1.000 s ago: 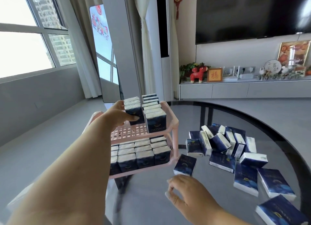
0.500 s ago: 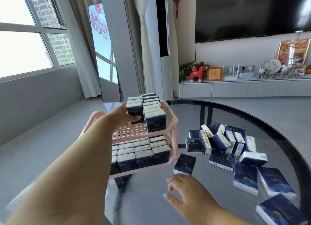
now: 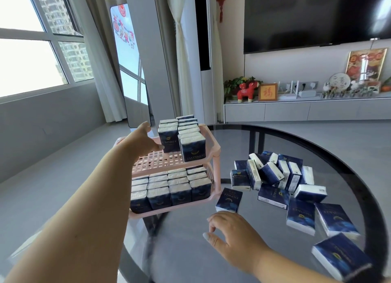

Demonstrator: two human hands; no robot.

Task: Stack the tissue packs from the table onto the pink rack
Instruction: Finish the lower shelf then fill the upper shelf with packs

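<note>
The two-tier pink rack (image 3: 216, 148) stands at the left edge of the glass table (image 3: 275, 138). Its lower tier is packed with dark blue tissue packs (image 3: 179, 192), and two rows stand at the right of the upper tier. My left hand (image 3: 140, 144) reaches over the upper tier and grips the front pack of the left row (image 3: 169, 141), thumb on its face. My right hand (image 3: 230, 235) hovers low over the table with loosely curled fingers and holds nothing. A single pack (image 3: 229, 199) lies just beyond its fingertips.
A heap of several tissue packs (image 3: 273, 174) lies on the middle of the table, with more loose packs (image 3: 336, 220) along the right edge. The left part of the rack's upper tier (image 3: 156, 161) shows bare pink grid. A TV cabinet stands behind.
My left hand stays on the pack on the upper tier, and that pack now stands against its row. My right hand has hardly moved.
</note>
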